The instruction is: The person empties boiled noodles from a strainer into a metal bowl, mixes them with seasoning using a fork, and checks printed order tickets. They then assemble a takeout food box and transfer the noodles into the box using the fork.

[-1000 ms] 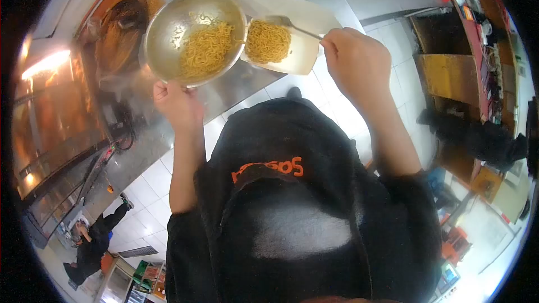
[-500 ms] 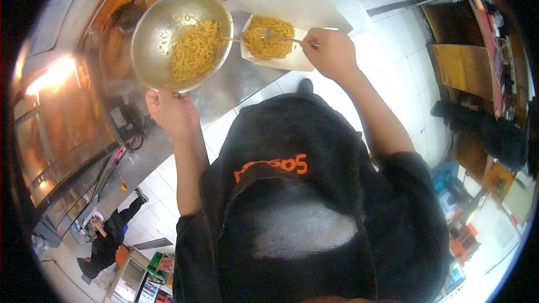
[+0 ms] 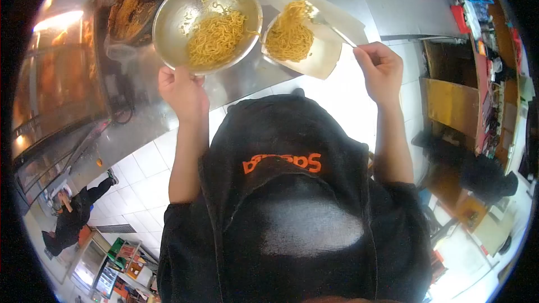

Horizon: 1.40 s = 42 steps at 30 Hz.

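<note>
My left hand [image 3: 182, 87] pinches the near rim of a metal mixing bowl [image 3: 168, 28], which tilts toward the right. Seasoned noodles [image 3: 216, 39] lie in the bowl's lower right part, with sauce flecks on the wall. To its right stands an open paper food box [image 3: 325, 59] with a portion of noodles [image 3: 286, 39] in its left end. My right hand [image 3: 382, 70] is closed on the handle of a fork [image 3: 338, 31]. The fork's tines are in the upper part of the boxed noodles, lifting some of them.
Both containers are on a steel counter [image 3: 247, 87]. A dark, stained wok-like pan [image 3: 135, 11] sits at the upper left, near a bright lamp [image 3: 58, 21]. A co-worker [image 3: 73, 216] is at the far lower left. Shelves [image 3: 455, 101] stand on the right above the white tiled floor [image 3: 149, 160].
My right hand has drawn the fork right, and noodles in the box are now pulled up on its tines. The view has shifted, while my left hand still grips the bowl's rim.
</note>
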Available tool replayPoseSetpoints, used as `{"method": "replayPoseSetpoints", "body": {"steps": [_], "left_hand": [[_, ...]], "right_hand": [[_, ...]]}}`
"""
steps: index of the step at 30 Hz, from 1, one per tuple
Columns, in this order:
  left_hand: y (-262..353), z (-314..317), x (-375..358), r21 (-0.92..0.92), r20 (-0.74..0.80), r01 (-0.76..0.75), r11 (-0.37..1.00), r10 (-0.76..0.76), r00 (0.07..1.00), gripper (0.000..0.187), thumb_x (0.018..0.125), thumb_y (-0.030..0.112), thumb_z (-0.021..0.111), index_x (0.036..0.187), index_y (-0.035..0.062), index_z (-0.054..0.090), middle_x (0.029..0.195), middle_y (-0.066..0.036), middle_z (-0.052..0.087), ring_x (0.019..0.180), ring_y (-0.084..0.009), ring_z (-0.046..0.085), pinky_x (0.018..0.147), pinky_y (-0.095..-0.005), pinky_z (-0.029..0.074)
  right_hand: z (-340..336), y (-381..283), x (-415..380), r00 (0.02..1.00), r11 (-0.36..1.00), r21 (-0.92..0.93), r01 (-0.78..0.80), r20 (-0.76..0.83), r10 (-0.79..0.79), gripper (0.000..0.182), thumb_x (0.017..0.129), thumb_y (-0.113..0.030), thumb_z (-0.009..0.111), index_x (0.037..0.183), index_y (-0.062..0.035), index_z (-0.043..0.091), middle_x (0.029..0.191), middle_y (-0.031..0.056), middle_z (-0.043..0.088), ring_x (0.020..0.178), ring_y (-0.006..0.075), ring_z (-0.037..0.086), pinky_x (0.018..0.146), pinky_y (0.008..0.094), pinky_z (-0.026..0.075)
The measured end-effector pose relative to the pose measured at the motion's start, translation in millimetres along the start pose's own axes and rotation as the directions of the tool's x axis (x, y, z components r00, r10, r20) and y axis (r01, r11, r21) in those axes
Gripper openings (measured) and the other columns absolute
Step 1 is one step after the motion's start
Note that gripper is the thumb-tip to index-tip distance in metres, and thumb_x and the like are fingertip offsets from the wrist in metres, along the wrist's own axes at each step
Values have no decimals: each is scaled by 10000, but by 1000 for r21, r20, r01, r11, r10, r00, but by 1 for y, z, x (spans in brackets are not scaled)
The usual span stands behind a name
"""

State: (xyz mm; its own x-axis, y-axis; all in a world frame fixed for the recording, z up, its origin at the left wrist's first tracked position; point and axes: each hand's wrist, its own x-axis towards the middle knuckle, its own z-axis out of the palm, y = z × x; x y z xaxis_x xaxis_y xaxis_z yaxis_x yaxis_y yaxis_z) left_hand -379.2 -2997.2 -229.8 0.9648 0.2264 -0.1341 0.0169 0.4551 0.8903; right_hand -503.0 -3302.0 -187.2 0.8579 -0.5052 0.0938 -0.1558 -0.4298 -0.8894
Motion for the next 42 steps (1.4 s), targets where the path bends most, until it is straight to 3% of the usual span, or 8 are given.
{"method": "replayPoseSetpoints", "body": {"steps": [15, 21, 24, 26, 34, 36, 38, 42], "left_hand": [[5, -2, -1, 30, -4, 36, 999, -36, 999, 167, 794, -69, 450, 750, 89, 416, 626, -22, 498, 484, -77, 423, 435, -234, 333], [13, -2, -1, -9, 30, 73, 997, -72, 997, 172, 802, -70, 461, 756, 87, 407, 640, -28, 502, 487, -79, 418, 440, -231, 330], [17, -1, 1, 5, 36, 98, 995, -98, 995, 180, 806, -71, 472, 750, 87, 407, 636, -31, 500, 483, -81, 420, 440, -232, 331], [20, -1, 1, 17, 31, 106, 994, -106, 994, 184, 807, -71, 478, 745, 87, 407, 634, -32, 500, 482, -83, 423, 441, -233, 333], [38, -3, 3, 16, 110, 156, 988, -157, 982, 204, 798, -63, 488, 699, 97, 408, 611, -25, 491, 471, -84, 433, 415, -237, 333], [42, -6, 5, -22, 107, 166, 986, -163, 981, 205, 798, -63, 486, 694, 97, 410, 616, -24, 493, 470, -81, 431, 414, -232, 332], [42, -9, 5, -58, 103, 180, 982, -173, 979, 207, 798, -63, 484, 688, 97, 412, 620, -24, 495, 470, -78, 430, 414, -227, 330], [41, -5, 6, -28, 144, 161, 987, -155, 977, 186, 804, -70, 468, 719, 90, 424, 645, -32, 521, 472, -70, 435, 410, -219, 335]], "right_hand": [[-54, -66, 29, 977, 968, 147, 202, -104, -188, 95, 842, -70, 681, 832, 19, 651, 686, -42, 563, 622, 15, 452, 560, 161, 339], [-81, -114, 51, 963, 975, 38, 219, -168, -210, 137, 861, -132, 668, 843, 4, 657, 681, -49, 536, 605, 22, 431, 541, 174, 316], [-94, -149, 62, 927, 914, 163, 372, -101, -360, 148, 875, -147, 649, 846, -3, 659, 673, -45, 531, 590, 30, 423, 537, 176, 312], [-93, -182, 65, 894, 901, 106, 422, -215, -393, 97, 896, -54, 585, 884, 29, 635, 607, -59, 399, 543, 44, 314, 514, 204, 216], [-86, -263, 74, 819, 812, 123, 571, -159, -552, 149, 918, -85, 556, 929, 30, 649, 659, -32, 449, 606, 57, 373, 570, 214, 294], [-100, -256, 79, 883, 870, -153, 469, 70, -464, 118, 899, -102, 576, 910, -24, 664, 711, -25, 542, 661, 55, 470, 615, 200, 363], [-49, -249, 59, 866, 836, -235, 496, 213, -453, 96, 881, -106, 593, 874, -41, 662, 719, -31, 562, 676, 40, 485, 624, 191, 378], [-2, -200, 55, 880, 838, -419, 351, 453, -142, 131, 814, -132, 630, 787, -3, 634, 672, 121, 615, 583, 209, 564, 551, 342, 437]]}}
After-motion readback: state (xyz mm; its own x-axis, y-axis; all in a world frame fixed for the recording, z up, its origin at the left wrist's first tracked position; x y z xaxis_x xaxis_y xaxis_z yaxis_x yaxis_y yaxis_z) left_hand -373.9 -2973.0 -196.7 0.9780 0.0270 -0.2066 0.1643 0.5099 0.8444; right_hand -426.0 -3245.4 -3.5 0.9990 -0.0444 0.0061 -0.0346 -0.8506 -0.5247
